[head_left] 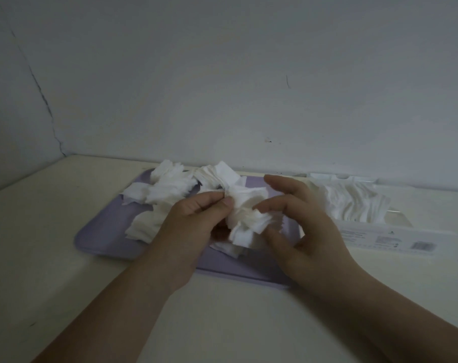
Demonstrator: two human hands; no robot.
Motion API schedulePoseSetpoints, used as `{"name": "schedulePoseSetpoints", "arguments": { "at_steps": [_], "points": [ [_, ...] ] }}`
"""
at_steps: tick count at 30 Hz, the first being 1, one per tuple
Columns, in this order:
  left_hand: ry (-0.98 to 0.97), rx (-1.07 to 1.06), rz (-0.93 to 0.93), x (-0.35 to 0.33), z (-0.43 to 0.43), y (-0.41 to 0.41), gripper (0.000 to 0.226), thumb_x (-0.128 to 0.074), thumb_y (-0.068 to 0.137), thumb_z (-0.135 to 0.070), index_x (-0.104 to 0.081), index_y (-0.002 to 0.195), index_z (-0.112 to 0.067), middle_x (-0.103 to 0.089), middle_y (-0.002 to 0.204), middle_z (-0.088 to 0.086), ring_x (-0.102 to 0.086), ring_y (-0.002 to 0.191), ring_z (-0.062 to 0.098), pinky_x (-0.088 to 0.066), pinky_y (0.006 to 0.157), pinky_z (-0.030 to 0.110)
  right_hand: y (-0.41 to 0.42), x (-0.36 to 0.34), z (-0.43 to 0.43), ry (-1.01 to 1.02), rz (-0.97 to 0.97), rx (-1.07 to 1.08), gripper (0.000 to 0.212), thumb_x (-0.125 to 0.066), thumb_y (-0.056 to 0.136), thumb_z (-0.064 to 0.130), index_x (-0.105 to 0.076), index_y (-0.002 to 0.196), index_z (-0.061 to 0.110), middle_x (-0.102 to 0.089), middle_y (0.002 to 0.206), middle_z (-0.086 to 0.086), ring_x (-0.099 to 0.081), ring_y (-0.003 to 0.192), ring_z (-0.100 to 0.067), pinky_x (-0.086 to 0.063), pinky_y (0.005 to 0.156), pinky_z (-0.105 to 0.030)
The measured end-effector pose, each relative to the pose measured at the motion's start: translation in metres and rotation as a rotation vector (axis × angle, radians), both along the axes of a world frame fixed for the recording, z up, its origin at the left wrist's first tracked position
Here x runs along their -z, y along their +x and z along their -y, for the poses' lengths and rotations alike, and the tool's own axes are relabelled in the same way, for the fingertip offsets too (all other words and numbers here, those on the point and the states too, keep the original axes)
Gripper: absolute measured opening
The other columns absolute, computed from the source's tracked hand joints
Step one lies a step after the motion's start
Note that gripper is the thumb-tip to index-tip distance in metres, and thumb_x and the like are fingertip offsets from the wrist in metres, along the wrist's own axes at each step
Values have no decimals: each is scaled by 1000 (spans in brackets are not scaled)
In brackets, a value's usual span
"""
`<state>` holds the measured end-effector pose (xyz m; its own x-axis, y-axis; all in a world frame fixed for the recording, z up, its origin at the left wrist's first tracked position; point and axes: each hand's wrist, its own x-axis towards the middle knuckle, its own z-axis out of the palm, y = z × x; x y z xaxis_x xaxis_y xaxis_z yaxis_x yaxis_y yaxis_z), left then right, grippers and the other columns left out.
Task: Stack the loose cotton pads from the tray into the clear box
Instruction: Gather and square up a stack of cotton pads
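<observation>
Pinching one messy pad bunch, left hand & right hand both grip it; clear box lies just beyond right hand.

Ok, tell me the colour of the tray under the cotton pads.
The tray is pale lilac, seen in the head view.

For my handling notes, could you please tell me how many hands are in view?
2. The left hand pinches a bunch of pads over the tray; the right hand holds that bunch.
</observation>
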<state>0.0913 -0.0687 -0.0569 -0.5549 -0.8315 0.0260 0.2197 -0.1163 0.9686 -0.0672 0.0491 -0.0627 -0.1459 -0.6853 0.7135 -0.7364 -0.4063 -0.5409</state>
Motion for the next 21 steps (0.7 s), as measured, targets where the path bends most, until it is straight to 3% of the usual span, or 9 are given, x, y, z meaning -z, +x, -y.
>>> {"name": "schedulePoseSetpoints", "arguments": {
  "at_steps": [3,5,8,10,12,15,18,21],
  "points": [
    [-28,-79,31,1,2,1,15,-65,99,-14,-77,107,-10,-79,105,14,-71,94,29,-57,90,46,2,-1,-3,-18,-17,29,32,-74,78,-12,-67,99,11,-58,135,-4,-52,133,-14,-38,107,-19],
    [-130,-165,112,0,5,3,15,-64,100,-20,-76,107,-14,-78,92,3,-68,80,21,-57,71,36,4,-3,-5,-3,72,49,31,-71,81,-11,-65,98,14,-67,123,2,-60,122,-8,-42,101,-18],
    [-172,-261,122,-6,10,9,13,-59,103,-20,-71,102,-15,-63,60,-3,-54,53,10,-40,46,22,3,-2,-5,102,200,158,26,-69,87,-1,-65,100,22,-71,97,14,-65,95,-2,-44,81,-7],
    [-126,-209,76,-14,9,12,13,-57,104,-18,-68,97,-18,-58,56,2,-52,49,13,-33,45,22,1,0,-3,171,254,228,24,-70,88,10,-67,103,28,-72,93,16,-66,88,-2,-45,73,-8],
    [-50,-47,-26,-22,3,14,13,-54,103,-11,-66,100,-14,-67,67,5,-64,57,17,-41,44,24,-3,0,0,213,345,265,24,-73,87,17,-69,107,31,-74,94,14,-69,84,-3,-50,72,-12],
    [88,213,-166,-23,-5,11,14,-61,90,-3,-67,103,-5,-74,94,13,-76,80,29,-59,60,28,-9,0,2,245,529,272,30,-79,83,19,-70,109,28,-78,92,6,-74,79,-11,-61,76,-32],
    [-52,287,-53,-13,-8,10,42,-74,79,6,-67,119,-2,-76,109,17,-74,91,24,-59,73,26,-11,0,4,238,637,222,32,-82,80,11,-70,105,25,-80,88,2,-76,78,-16,-64,78,-46],
    [-144,339,21,-8,-8,9,54,-77,78,11,-64,127,-6,-75,121,14,-72,105,23,-57,84,25,-10,-1,4,237,741,117,32,-80,81,3,-70,105,21,-81,88,-4,-77,88,-30,-62,83,-54]
  ]
}}
